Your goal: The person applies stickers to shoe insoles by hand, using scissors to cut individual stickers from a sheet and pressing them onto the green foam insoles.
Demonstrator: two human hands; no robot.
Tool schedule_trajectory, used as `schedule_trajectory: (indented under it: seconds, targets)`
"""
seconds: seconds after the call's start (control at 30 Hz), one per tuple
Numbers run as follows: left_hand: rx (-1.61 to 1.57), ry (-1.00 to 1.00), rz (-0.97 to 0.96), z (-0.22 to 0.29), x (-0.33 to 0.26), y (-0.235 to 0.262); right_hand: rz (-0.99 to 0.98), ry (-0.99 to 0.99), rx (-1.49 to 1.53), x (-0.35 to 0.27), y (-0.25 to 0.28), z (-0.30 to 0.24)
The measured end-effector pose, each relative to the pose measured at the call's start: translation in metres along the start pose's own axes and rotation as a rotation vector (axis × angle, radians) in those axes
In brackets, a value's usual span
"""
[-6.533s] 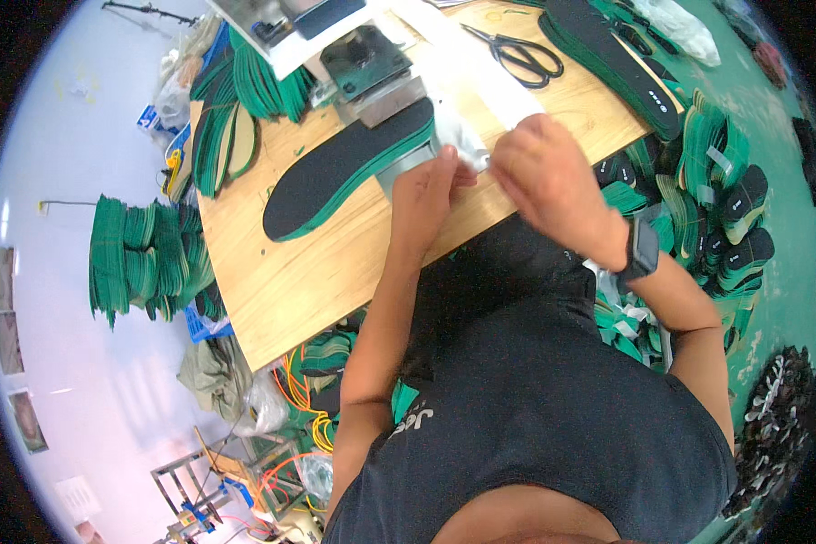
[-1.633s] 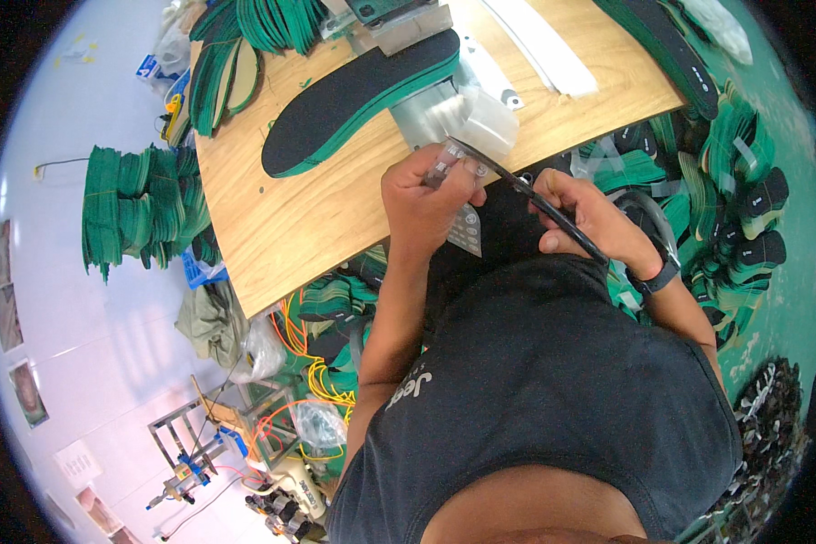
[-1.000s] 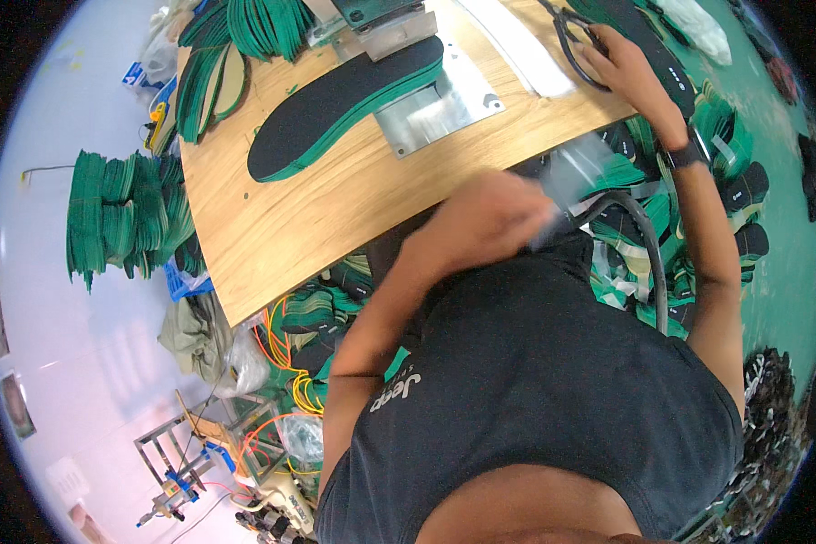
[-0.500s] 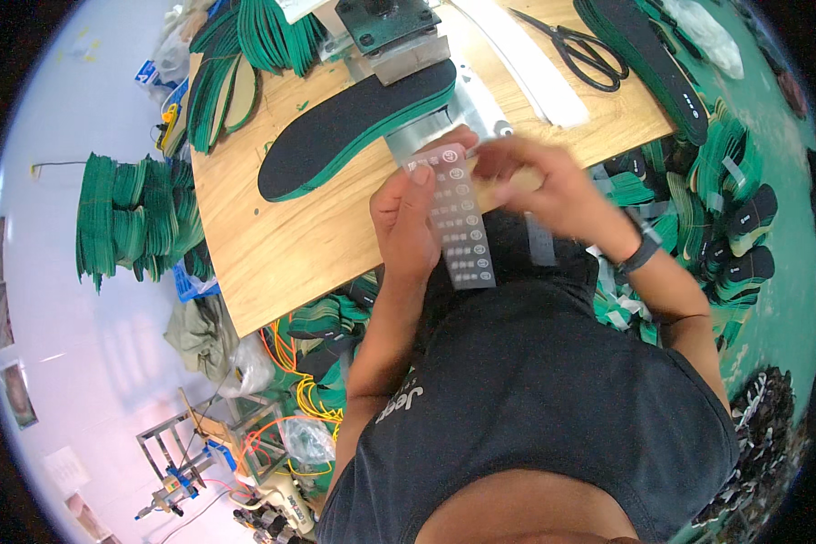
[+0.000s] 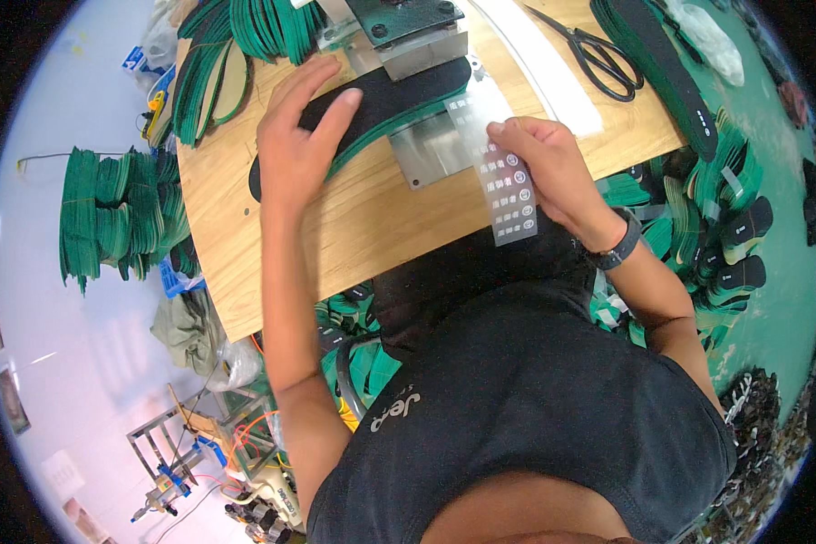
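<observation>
Black-green insole stack [image 5: 406,93] runs low-L to up-R; L hand [image 5: 299,138], spread, nearer, over its left part; R hand [image 5: 551,165], lower-right of it, pinches clear printed strip [image 5: 508,201].

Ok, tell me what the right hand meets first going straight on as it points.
Beyond the clear strip it holds, the right hand would probably meet the black-and-green insole first, near its end by the metal block, though depth is unclear and it might pass above.
</observation>
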State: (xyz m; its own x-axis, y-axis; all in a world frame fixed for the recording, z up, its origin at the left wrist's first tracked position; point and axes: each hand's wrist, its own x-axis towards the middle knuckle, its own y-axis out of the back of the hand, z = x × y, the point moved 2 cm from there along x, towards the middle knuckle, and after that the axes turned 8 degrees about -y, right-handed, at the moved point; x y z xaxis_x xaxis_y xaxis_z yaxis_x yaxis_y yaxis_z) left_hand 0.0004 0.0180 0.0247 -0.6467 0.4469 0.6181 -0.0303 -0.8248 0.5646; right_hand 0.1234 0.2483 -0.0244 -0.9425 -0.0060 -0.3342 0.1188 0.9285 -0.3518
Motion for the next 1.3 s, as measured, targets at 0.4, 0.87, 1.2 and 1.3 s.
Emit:
schedule_trajectory:
  seconds: [0.4, 0.87, 1.2, 1.3]
  targets:
    - [0.295, 0.068, -0.488, -0.020, 0.012, -0.017, 0.001, -0.090, 0.074, 0.061, -0.015, -0.006]
    - [0.327, 0.055, -0.466, -0.024, 0.011, -0.017, -0.017, -0.059, 0.108, 0.061, -0.018, -0.008]
    - [0.353, 0.026, -0.470, -0.021, 0.009, -0.018, 0.023, -0.068, 0.069, 0.059, -0.020, -0.005]
    - [0.356, 0.033, -0.476, -0.020, 0.009, -0.017, 0.017, -0.063, 0.056, 0.059, -0.020, -0.005]
